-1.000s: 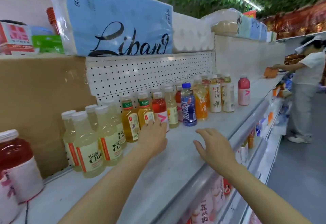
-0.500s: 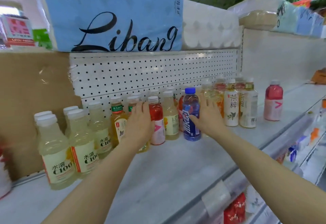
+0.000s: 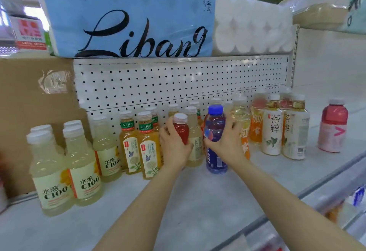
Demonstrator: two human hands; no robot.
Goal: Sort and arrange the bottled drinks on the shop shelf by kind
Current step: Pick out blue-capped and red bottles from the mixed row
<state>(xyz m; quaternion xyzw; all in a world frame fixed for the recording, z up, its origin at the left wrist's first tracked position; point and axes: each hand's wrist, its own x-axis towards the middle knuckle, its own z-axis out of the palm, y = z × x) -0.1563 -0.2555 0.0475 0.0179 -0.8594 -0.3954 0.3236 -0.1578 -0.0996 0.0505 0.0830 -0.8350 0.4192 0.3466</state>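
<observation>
A mixed row of bottled drinks stands along the back of the white shelf (image 3: 198, 201). My left hand (image 3: 174, 147) grips a red drink bottle with a white cap (image 3: 180, 127) in the middle of the row. My right hand (image 3: 227, 142) grips the blue bottle with a blue cap (image 3: 214, 124) right beside it. Pale yellow C100 bottles (image 3: 83, 169) stand at the left, amber tea bottles (image 3: 149, 147) next to my left hand. To the right are orange drinks (image 3: 256, 126), white-labelled tea bottles (image 3: 274, 130) and a lone pink bottle (image 3: 332, 126).
A cardboard sheet (image 3: 29, 122) closes the shelf's left end and a perforated back panel (image 3: 178, 84) runs behind the bottles. A blue tissue pack (image 3: 128, 17) and paper rolls (image 3: 251, 27) lie on the shelf above. More goods show on the lower shelf (image 3: 326, 211) at right.
Both hands have reached forward into the row; the left has closed round the red bottle and the right round the blue bottle. The camera has moved closer and turned left.
</observation>
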